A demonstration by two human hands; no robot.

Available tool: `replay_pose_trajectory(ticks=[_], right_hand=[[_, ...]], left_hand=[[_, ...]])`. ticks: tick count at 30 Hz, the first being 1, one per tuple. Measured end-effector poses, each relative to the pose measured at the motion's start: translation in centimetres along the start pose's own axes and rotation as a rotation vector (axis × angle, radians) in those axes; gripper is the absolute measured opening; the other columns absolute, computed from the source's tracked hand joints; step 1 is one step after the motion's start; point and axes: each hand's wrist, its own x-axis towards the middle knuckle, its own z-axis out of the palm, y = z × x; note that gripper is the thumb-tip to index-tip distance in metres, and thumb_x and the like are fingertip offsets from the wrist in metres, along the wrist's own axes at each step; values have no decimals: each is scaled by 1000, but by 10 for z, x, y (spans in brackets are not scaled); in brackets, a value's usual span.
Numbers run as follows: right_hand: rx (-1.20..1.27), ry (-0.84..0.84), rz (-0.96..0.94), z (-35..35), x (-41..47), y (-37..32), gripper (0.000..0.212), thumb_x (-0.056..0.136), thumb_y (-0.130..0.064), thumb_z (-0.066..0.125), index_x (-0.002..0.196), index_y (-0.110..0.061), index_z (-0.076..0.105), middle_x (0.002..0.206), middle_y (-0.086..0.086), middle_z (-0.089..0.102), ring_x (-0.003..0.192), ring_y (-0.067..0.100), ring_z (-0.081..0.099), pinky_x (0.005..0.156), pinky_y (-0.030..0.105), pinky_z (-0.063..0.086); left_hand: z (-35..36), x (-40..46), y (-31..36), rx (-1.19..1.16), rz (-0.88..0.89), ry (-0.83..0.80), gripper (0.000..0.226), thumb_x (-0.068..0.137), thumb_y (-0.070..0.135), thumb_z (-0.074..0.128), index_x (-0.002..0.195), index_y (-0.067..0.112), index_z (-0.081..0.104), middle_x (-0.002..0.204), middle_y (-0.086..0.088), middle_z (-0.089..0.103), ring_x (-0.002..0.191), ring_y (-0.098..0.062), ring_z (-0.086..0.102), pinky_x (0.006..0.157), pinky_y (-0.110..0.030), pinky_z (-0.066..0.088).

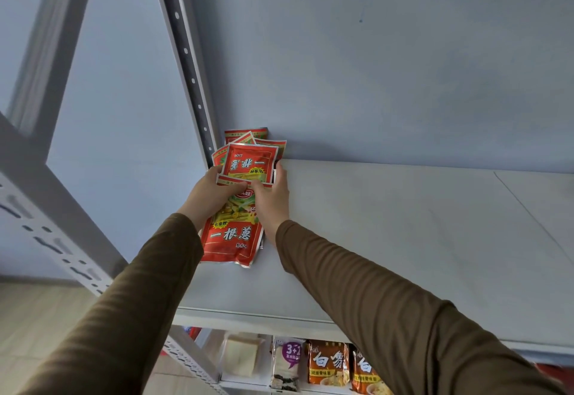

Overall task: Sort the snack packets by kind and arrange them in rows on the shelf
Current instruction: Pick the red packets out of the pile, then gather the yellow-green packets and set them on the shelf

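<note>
**Red packets going into the back corner**

While both hands reach to the shelf (403,239) corner, the row-laying step is under way: left hand (207,193) and right hand (272,199) pinch a glossy red packet (250,163) between their fingers. Beyond the fingertips lie loose, crinkly foil packets; beneath the palms, a larger flat one (231,236). Next they probably need squaring.

Both hands reach to the back left corner of the white shelf (403,239). The left hand (208,192) and right hand (273,195) together hold a small red packet (250,163), upside down, above a larger red packet (231,234) lying flat on the shelf. More red packets (245,136) lean behind, against the wall (372,68). Below the shelf stand orange noodle packets (328,363).
</note>
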Motion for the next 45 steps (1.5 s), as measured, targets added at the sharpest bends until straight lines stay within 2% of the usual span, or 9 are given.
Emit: replay_pose_trajectory(ticks=[7, 10, 16, 22, 26, 28, 31, 40, 45], right_hand=[[97, 27, 50, -16, -6, -1, 33, 94, -41, 62, 122, -34, 47, 120, -4, 64, 100, 15, 69, 89, 45, 59], [85, -4, 47, -20, -9, -2, 41, 92, -45, 62, 127, -34, 44, 121, -4, 64, 100, 14, 69, 89, 44, 60], [99, -55, 62, -32, -13, -6, 36, 97, -41, 60, 128, -30, 45, 119, -1, 65, 96, 15, 70, 87, 40, 60], [97, -130, 59, -41, -13, -15, 45, 103, -54, 40, 141, -29, 43, 122, -3, 66, 100, 12, 70, 85, 33, 58], [74, -108, 60, -57, -17, -21, 33, 107, -44, 37, 132, -23, 46, 105, -11, 65, 89, 3, 67, 79, 23, 56], [7, -87, 39, -67, -19, -26, 39, 107, -38, 42, 144, -24, 41, 125, -9, 59, 103, 3, 61, 85, 20, 51], [-142, -46, -66, -88, -19, -28, 51, 103, -27, 50, 152, -21, 36, 156, -1, 41, 141, 18, 41, 113, 36, 37], [-817, 42, -392, -214, -33, -32, 46, 98, -26, 57, 142, -17, 49, 143, 3, 54, 136, 26, 39, 110, 42, 37], [-1035, 107, -411, -316, -57, -26, 48, 98, -28, 56, 144, -17, 48, 153, 4, 44, 141, 26, 34, 110, 39, 31]], left_hand=[[4, -7, 0, -135, 7, 14, 50, 89, 37, 76, 129, 25, 48, 120, 2, 68, 87, -21, 74, 77, -39, 62], [5, -10, 5, -154, -3, 5, 49, 89, 33, 77, 129, 26, 49, 120, 3, 67, 87, -20, 74, 70, -34, 60], [7, -14, 4, -233, -56, -21, 60, 90, 31, 77, 140, 26, 42, 126, -1, 67, 91, -23, 74, 78, -40, 62], [6, -22, 2, -269, -73, 0, 78, 93, 38, 72, 155, 29, 25, 145, -1, 54, 84, -18, 70, 68, -33, 59], [2, -25, 9, -147, 38, 138, 72, 92, 43, 71, 152, 31, 32, 153, -3, 47, 99, -23, 70, 84, -44, 61], [3, -26, 15, -21, 144, 205, 70, 92, 46, 71, 150, 32, 36, 154, -3, 43, 122, -29, 61, 96, -53, 57], [12, -32, 30, 172, 319, 241, 62, 95, 42, 67, 149, 29, 39, 154, -3, 40, 140, -27, 41, 110, -57, 44], [103, -57, 87, 511, 654, 46, 59, 102, 32, 59, 155, 19, 38, 166, -6, 29, 155, -28, 20, 125, -45, 16], [188, -85, 123, 590, 736, -38, 60, 98, 33, 63, 152, 16, 42, 163, -9, 34, 153, -29, 24, 124, -44, 21]])
